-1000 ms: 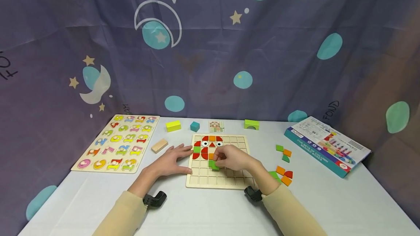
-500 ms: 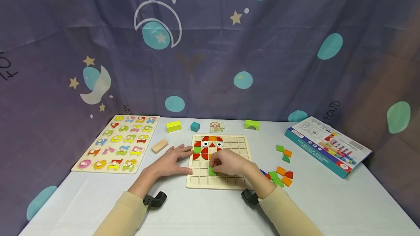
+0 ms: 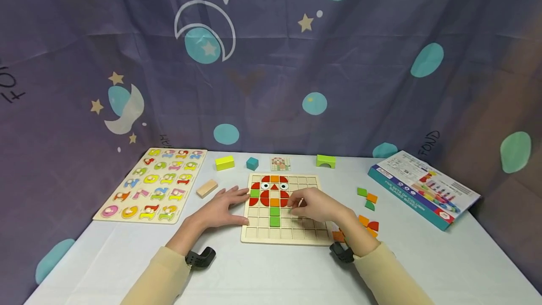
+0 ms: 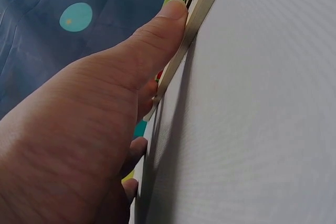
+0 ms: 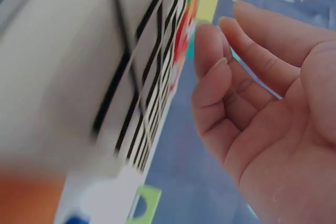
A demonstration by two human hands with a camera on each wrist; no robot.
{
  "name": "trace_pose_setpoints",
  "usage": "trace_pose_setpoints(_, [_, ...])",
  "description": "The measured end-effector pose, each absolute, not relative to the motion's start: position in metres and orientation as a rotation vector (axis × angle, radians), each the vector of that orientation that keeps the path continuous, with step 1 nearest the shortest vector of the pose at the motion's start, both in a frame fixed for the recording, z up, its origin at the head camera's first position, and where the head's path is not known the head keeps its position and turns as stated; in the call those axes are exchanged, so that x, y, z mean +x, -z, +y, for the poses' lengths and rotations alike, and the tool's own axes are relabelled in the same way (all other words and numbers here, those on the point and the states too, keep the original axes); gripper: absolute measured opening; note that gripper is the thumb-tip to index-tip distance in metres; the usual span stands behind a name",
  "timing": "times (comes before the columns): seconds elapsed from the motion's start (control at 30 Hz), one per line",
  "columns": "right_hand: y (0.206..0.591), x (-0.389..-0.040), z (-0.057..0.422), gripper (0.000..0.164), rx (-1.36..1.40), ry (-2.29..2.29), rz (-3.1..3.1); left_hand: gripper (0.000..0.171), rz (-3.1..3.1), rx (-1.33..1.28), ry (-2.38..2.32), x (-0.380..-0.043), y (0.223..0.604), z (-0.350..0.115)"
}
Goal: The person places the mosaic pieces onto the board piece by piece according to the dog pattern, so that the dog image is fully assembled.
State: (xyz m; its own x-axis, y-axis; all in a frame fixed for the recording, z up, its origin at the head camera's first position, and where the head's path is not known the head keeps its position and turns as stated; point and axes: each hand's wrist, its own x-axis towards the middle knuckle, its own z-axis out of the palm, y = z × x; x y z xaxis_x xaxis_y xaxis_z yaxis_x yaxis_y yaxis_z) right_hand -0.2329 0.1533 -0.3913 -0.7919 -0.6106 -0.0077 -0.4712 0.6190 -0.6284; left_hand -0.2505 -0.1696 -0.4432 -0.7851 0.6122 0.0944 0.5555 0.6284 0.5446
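Note:
A wooden grid board (image 3: 258, 235) lies on the white table, with red, orange, white-eyed and green tiles set in its upper left part. Two green tiles (image 3: 274, 217) sit one below the other under an orange tile (image 3: 274, 202). My left hand (image 3: 218, 210) rests along the board's left edge; in the left wrist view its thumb (image 4: 163, 27) touches the rim. My right hand (image 3: 316, 205) is over the board's right half, just right of the green column. Its fingers (image 5: 211, 85) are loosely bent, and nothing shows between them and the thumb.
Loose tiles (image 3: 371, 198) lie right of the board, some behind my right forearm. Behind it are a small pattern card (image 3: 280, 164), a teal cube (image 3: 252, 164), a yellow block (image 3: 225, 163) and a green arch (image 3: 325, 161). A number puzzle (image 3: 148, 187) and a box (image 3: 423, 187) flank it.
My right hand has set a green tile into the cell below the other green one, let go and drawn back to the right. My left hand has stayed in place.

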Motion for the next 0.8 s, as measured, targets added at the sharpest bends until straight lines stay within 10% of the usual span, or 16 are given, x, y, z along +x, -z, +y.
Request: trace_pose_setpoints(0.8, [0.384, -0.205, 0.27, 0.021, -0.528, 0.915, 2.646, 0.083, 2.753, 0.958, -0.845, -0.252, 0.446, -0.17])
